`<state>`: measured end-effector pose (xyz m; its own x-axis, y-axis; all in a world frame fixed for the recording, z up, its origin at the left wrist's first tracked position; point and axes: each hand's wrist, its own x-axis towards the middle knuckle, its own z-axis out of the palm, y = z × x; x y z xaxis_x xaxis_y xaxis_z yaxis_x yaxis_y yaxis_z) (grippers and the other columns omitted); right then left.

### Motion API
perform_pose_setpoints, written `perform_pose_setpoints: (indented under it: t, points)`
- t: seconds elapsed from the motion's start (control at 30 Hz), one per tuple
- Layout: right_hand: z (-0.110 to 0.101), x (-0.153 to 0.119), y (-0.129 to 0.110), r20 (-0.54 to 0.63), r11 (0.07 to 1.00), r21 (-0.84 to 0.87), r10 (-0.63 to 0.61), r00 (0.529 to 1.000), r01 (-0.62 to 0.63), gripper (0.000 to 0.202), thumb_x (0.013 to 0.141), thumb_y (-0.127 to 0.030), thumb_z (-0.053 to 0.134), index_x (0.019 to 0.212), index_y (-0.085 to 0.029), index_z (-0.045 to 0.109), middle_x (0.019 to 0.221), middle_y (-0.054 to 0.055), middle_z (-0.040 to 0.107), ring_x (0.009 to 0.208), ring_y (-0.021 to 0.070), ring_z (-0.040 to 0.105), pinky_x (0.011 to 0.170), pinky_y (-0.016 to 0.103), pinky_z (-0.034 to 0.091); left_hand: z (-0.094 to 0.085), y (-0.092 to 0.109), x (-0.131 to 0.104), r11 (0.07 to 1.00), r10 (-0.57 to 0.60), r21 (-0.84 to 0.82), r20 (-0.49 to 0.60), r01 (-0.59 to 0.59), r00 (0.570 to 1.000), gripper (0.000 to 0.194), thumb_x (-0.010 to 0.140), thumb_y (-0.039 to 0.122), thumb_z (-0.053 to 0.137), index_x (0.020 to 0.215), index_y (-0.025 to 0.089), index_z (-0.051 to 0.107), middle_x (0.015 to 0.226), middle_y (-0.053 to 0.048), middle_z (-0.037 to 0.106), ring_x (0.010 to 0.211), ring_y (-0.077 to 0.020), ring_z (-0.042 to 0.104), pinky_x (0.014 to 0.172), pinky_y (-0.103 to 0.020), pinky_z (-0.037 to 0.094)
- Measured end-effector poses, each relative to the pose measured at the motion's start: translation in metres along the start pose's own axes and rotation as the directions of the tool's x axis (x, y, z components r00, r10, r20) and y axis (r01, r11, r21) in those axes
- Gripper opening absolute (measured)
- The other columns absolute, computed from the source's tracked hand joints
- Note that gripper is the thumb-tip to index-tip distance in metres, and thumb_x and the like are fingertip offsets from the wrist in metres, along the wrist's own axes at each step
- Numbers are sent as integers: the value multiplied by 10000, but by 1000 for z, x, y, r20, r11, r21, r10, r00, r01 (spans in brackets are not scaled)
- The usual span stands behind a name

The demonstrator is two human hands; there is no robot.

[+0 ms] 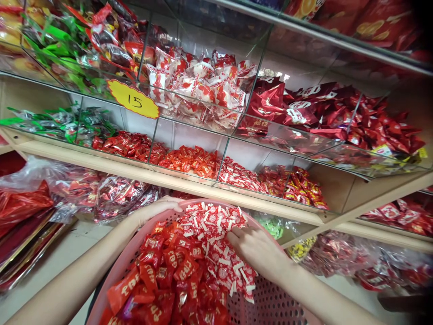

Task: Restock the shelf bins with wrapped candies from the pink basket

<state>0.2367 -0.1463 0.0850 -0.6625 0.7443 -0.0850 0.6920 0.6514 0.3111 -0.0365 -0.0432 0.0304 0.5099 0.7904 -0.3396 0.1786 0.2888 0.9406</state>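
Note:
A pink perforated basket (117, 275) holds red-wrapped candies (169, 266) on its left side and small red-and-white wrapped candies (219, 239) toward its back and middle. My left hand (165, 208) is closed on the basket's far rim, its fingers partly hidden. At the right of the pile, my right hand (252, 243) reaches in with its fingers curled down among the red-and-white candies. Its fingertips are hidden, so what they hold cannot be made out.
Ahead stands a wooden shelf (237, 202) with clear compartments of wrapped sweets. A yellow price tag (133, 99) reading 15 hangs on its upper front. Bagged sweets (338, 253) lie below the shelf at right, and red bags (23, 207) at left.

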Motion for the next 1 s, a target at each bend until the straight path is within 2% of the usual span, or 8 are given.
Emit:
perform_pose_setpoints:
  t: [0.17, 0.43, 0.5, 0.57, 0.63, 0.77, 0.87, 1.0]
  points:
    - [-2, 4, -6, 57, 1000, 15, 6, 998, -6, 154, 763, -30, 463, 813, -163, 522, 741, 35, 596, 613, 160, 582, 499, 256, 344, -1, -1, 1, 1000, -16, -2, -1, 16, 1000, 463, 607, 236, 567, 1062, 187, 636, 785, -3, 716, 764, -236, 636, 675, -284, 473]
    - [11, 12, -18, -7, 998, 54, 32, 999, -31, 145, 791, -50, 430, 807, -149, 536, 746, 78, 595, 633, 159, 569, 537, 263, 350, -4, -4, 2, 1000, -7, 26, 11, 7, 1000, 458, 619, 255, 570, 1069, 192, 632, 807, -2, 715, 782, -238, 634, 692, -286, 469]
    - [9, 10, -14, 17, 987, 130, 90, 996, -91, 120, 797, -81, 435, 814, -152, 530, 760, 68, 601, 628, 147, 568, 533, 251, 339, -4, -4, 2, 999, -7, 33, 8, 6, 1000, 457, 627, 254, 560, 1075, 189, 628, 815, -6, 715, 777, -240, 636, 685, -290, 471]
    - [5, 8, -8, 63, 933, 301, 188, 980, -198, 68, 812, -172, 454, 837, -170, 517, 723, 34, 602, 589, 133, 552, 515, 238, 325, -4, -3, 2, 999, 3, 36, 4, -3, 1000, 449, 635, 246, 554, 1075, 191, 627, 823, -4, 715, 792, -240, 634, 694, -289, 471]
    - [4, 6, 1, 115, 785, 547, 273, 955, -290, 122, 819, -297, 465, 859, -189, 506, 668, -3, 592, 547, 121, 522, 504, 228, 325, -3, -2, 0, 999, 13, 33, 15, -13, 1000, 442, 640, 240, 555, 1074, 195, 627, 830, 2, 715, 809, -237, 633, 713, -286, 469]
    - [4, 7, 18, 190, 342, 886, 349, 918, -313, 226, 780, -398, 494, 800, -175, 523, 721, 1, 609, 614, 120, 524, 575, 232, 380, -1, -1, -1, 999, 10, 33, 2, -10, 1000, 439, 638, 233, 552, 1068, 192, 631, 814, 1, 716, 784, -232, 636, 703, -286, 470]
    - [4, 10, 26, 277, 81, 939, 400, 874, -334, 223, 730, -376, 541, 758, -155, 537, 753, 15, 613, 698, 133, 535, 659, 248, 398, 0, 0, -1, 1000, 7, 24, -5, -6, 1000, 446, 634, 238, 549, 1069, 183, 630, 813, -10, 715, 778, -239, 636, 690, -290, 472]
    - [4, 16, 31, 389, -111, 918, 420, 819, -380, 183, 697, -319, 545, 774, -153, 559, 717, -6, 591, 620, 108, 501, 602, 234, 388, 1, 0, 0, 1000, 22, 13, 21, -22, 1000, 453, 635, 238, 548, 1078, 185, 625, 828, -12, 714, 780, -235, 635, 699, -289, 470]
